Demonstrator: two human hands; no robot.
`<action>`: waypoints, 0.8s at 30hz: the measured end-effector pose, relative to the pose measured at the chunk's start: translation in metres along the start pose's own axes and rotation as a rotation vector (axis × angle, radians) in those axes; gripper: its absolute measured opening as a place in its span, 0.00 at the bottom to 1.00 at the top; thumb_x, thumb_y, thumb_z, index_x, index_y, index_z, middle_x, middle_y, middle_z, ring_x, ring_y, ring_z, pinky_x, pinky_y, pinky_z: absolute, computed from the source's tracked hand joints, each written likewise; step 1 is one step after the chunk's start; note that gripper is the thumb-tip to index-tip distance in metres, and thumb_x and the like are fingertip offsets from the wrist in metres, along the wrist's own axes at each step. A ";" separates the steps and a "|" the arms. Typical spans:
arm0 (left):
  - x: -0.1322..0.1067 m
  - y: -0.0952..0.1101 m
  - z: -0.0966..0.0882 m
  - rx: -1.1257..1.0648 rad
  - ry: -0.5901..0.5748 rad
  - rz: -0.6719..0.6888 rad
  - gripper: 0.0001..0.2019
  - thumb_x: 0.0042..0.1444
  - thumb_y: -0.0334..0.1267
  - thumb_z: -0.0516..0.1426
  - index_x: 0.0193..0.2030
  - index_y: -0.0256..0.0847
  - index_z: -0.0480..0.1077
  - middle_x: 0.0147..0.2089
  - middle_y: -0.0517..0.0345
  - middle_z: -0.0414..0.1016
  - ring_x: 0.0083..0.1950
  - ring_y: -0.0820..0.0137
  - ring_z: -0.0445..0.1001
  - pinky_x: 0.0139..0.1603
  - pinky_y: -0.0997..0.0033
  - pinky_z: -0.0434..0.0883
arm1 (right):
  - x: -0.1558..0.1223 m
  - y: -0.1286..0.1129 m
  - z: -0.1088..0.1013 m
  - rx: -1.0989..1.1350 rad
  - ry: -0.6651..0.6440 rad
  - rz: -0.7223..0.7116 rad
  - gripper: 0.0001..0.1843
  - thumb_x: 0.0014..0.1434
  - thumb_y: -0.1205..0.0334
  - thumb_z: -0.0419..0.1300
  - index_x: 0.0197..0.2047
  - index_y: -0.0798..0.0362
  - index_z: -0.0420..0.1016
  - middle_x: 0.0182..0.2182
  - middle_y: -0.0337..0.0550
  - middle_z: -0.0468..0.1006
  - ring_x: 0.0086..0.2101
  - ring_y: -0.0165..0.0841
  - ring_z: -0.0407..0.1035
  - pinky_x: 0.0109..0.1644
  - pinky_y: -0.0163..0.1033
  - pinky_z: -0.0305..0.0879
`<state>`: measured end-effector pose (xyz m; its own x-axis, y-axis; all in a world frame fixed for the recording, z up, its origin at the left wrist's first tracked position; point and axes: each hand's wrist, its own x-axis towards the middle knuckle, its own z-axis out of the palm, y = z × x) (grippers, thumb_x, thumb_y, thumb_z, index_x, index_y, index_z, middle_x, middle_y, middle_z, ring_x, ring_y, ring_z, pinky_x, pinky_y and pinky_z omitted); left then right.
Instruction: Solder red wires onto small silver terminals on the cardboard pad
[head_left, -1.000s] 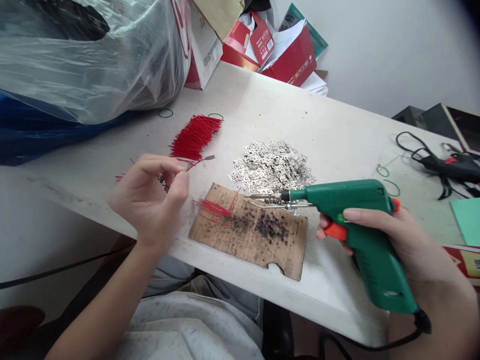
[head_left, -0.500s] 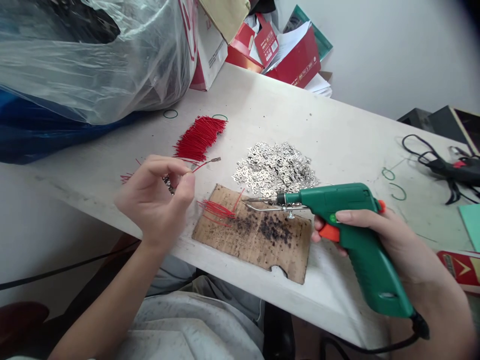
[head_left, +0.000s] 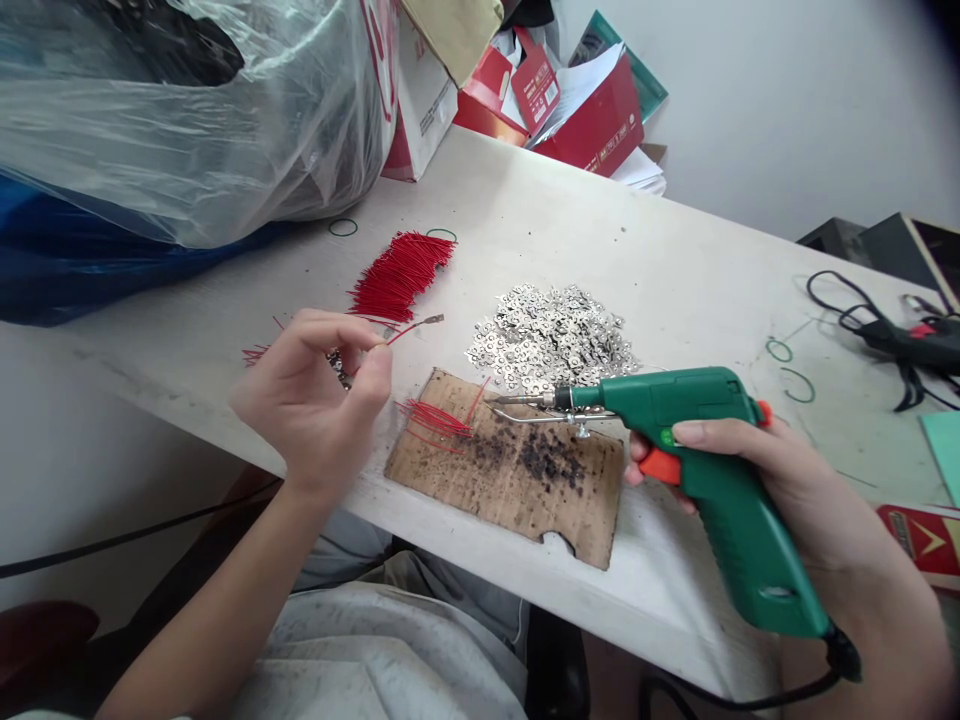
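Between thumb and forefinger, my left hand (head_left: 319, 395) pinches a short red wire (head_left: 402, 334) that has a small metal tab (head_left: 433, 319) on its far end. My right hand (head_left: 780, 480) is wrapped round a green soldering gun (head_left: 690, 400) with an orange trigger. Its metal tip (head_left: 517, 400) points left, above a scorched cardboard piece (head_left: 450, 478). Several loose red wires (head_left: 439, 418) lie on the cardboard's left part. Beyond it a heap of small silver metal tabs (head_left: 555, 335) is spread on the table. A dense bundle of red wires (head_left: 401, 275) lies farther left.
A large clear plastic bag (head_left: 300, 130) fills the table's far left. Red boxes with papers (head_left: 592, 120) stand at the back. On the right lie a black tool with a cord (head_left: 892, 335) and green rings (head_left: 780, 350). The white table's front edge (head_left: 480, 545) runs before my lap.
Hardly anything differs: the whole view has shifted very slightly. Both hands keep their hold, the left on the wire and the right on the soldering gun.
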<state>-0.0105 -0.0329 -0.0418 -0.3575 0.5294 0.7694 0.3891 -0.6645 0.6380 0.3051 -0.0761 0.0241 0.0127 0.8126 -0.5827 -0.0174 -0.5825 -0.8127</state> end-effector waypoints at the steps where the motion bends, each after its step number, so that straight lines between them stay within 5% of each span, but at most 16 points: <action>1: 0.000 0.000 0.000 0.003 -0.002 0.002 0.09 0.49 0.24 0.62 0.32 0.42 0.79 0.28 0.62 0.74 0.30 0.74 0.69 0.31 0.68 0.63 | 0.000 0.000 0.000 0.000 0.003 0.002 0.11 0.59 0.54 0.70 0.42 0.51 0.84 0.34 0.45 0.86 0.31 0.36 0.78 0.32 0.33 0.76; 8: 0.000 0.000 0.000 0.010 0.001 -0.012 0.08 0.49 0.25 0.62 0.31 0.43 0.79 0.29 0.61 0.75 0.29 0.74 0.69 0.31 0.68 0.63 | 0.000 -0.002 0.002 0.025 0.054 0.022 0.09 0.55 0.55 0.74 0.37 0.49 0.85 0.28 0.39 0.84 0.25 0.31 0.75 0.27 0.30 0.74; 24: -0.001 0.005 -0.003 -0.019 -0.054 -0.019 0.11 0.54 0.23 0.63 0.36 0.44 0.81 0.31 0.59 0.76 0.33 0.71 0.71 0.33 0.64 0.63 | 0.001 0.002 -0.002 -0.008 0.001 0.003 0.14 0.58 0.53 0.71 0.44 0.54 0.84 0.35 0.49 0.86 0.35 0.41 0.80 0.35 0.35 0.78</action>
<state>-0.0110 -0.0387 -0.0396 -0.3187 0.5694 0.7578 0.3657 -0.6637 0.6525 0.3067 -0.0760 0.0218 0.0139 0.8110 -0.5849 -0.0089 -0.5848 -0.8111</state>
